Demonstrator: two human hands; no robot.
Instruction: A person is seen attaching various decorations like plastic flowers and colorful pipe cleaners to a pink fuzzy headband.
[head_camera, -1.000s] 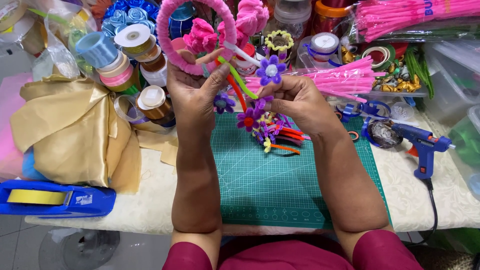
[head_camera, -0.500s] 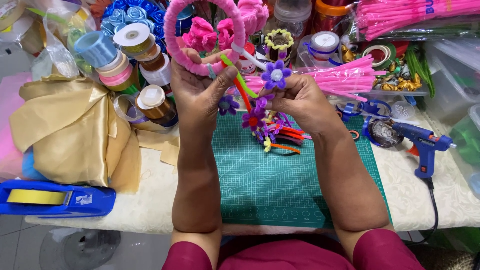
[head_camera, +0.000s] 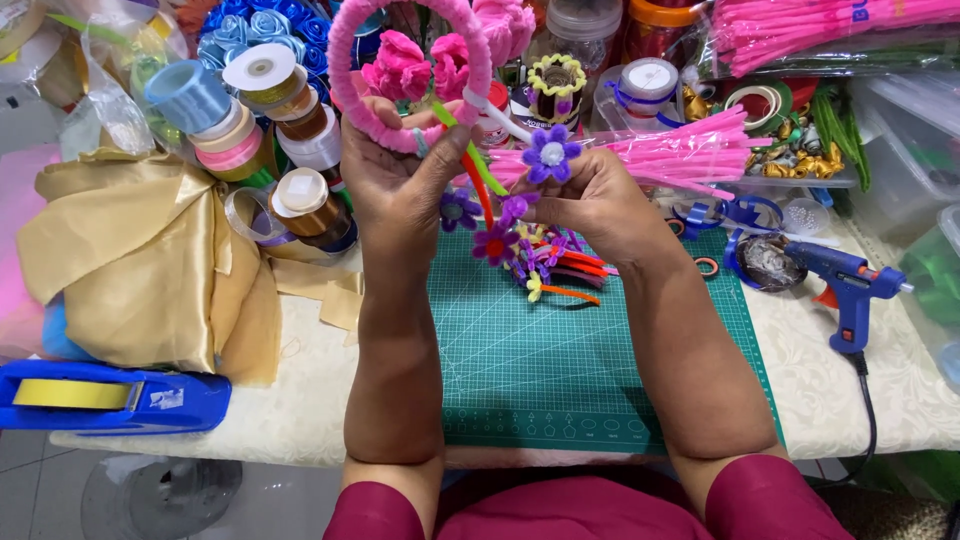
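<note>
1. Above the green gridded cutting mat, both bare hands are raised over the far end of the table.
2. The left hand is closed on the lower arc of a fuzzy pink pipe-cleaner ring, thumb in front, fingers behind; two pink chenille flowers sit inside the ring.
3. The right hand pinches a purple chenille flower with a white centre, held just beside the ring's lower right edge.
4. Green and orange pipe-cleaner stems hang between the two hands.
5. A cluster of small purple and magenta flowers lies on the mat below the hands.
6. A blue glue gun rests at the right; a blue tape dispenser at the left, near gold satin fabric.
</note>
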